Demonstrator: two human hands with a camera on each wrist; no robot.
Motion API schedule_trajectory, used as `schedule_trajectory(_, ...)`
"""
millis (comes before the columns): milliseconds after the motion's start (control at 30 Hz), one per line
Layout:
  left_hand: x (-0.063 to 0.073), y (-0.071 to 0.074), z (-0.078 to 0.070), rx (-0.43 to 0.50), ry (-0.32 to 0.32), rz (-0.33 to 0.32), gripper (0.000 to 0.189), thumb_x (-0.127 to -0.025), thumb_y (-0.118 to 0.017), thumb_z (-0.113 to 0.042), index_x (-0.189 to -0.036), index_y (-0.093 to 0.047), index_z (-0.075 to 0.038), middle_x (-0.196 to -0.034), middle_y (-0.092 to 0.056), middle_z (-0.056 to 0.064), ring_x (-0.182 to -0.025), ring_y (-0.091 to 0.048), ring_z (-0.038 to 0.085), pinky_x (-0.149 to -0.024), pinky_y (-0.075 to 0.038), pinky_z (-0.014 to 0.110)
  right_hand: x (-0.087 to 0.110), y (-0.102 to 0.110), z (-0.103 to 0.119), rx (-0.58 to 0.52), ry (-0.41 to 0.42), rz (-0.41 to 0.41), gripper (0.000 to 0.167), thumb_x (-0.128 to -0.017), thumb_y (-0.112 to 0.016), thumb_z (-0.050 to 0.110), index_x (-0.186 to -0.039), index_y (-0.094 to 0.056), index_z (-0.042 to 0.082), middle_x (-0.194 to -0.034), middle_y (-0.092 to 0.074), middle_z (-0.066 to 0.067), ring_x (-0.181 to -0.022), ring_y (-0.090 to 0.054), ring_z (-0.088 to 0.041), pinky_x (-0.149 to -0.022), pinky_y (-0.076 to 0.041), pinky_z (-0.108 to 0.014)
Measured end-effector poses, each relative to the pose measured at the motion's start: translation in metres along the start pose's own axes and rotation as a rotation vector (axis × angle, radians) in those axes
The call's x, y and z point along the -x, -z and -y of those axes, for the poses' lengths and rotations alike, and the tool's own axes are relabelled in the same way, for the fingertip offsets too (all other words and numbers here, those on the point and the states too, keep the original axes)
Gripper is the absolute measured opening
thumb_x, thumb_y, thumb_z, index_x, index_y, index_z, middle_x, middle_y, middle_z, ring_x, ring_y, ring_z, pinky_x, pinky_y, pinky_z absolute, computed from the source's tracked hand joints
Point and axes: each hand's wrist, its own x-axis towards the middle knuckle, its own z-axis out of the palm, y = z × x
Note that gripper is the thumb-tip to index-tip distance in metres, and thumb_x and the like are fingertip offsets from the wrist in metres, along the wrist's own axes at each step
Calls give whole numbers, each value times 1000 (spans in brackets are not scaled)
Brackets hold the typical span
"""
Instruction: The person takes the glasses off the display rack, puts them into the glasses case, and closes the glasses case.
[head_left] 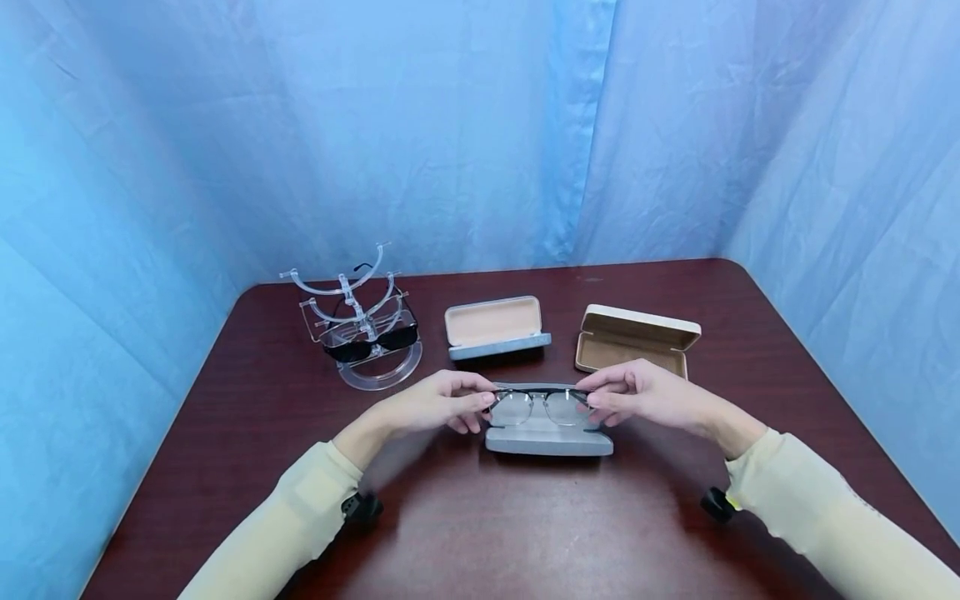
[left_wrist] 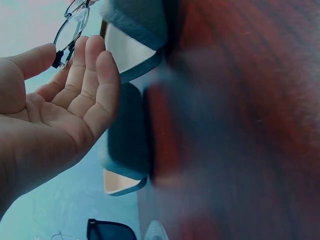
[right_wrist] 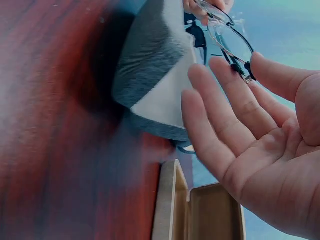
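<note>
A pair of eyeglasses (head_left: 537,407) with clear lenses and a dark browline is held level between both hands. My left hand (head_left: 450,402) pinches one end of the frame between thumb and fingers. At the other end, my right hand (head_left: 633,396) pinches the frame the same way. Right below and behind the eyeglasses, a grey glasses case (head_left: 549,443) lies with its lid raised and a pale lining showing. Both wrist views show the eyeglasses (left_wrist: 74,31) above the case's rim, with the remaining fingers of each hand extended beside it.
Behind stand a blue-grey open case (head_left: 495,325) with a peach lining and a cream open case (head_left: 637,325) with a brown lining. On the left, a clear display stand (head_left: 360,312) carries dark sunglasses (head_left: 372,342). Blue curtains (head_left: 420,133) surround the dark red table (head_left: 525,533).
</note>
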Motion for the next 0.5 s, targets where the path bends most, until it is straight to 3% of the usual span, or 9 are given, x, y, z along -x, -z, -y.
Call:
schedule_trajectory(267, -2, -7, 8, 30, 73, 25, 35, -106, -57, -22, -133, -60, 1, -98, -69, 8, -80, -67, 20, -75, -61, 42, 0, -2, -14, 89, -34, 18, 44, -101, -66, 20, -136, -58, -6, -106, -74, -19, -98, -72, -30, -78, -59, -36)
schedule_trajectory(500, -4, -11, 15, 90, 134, 33, 34, -105, -58, -23, -132, -60, -2, -97, -67, 8, -82, -70, 24, -77, -62, 45, -3, -4, -25, -34, -93, 50, 49, -102, -65, 20, -138, -53, -10, -111, -71, -20, -101, -70, -32, -78, -61, -48)
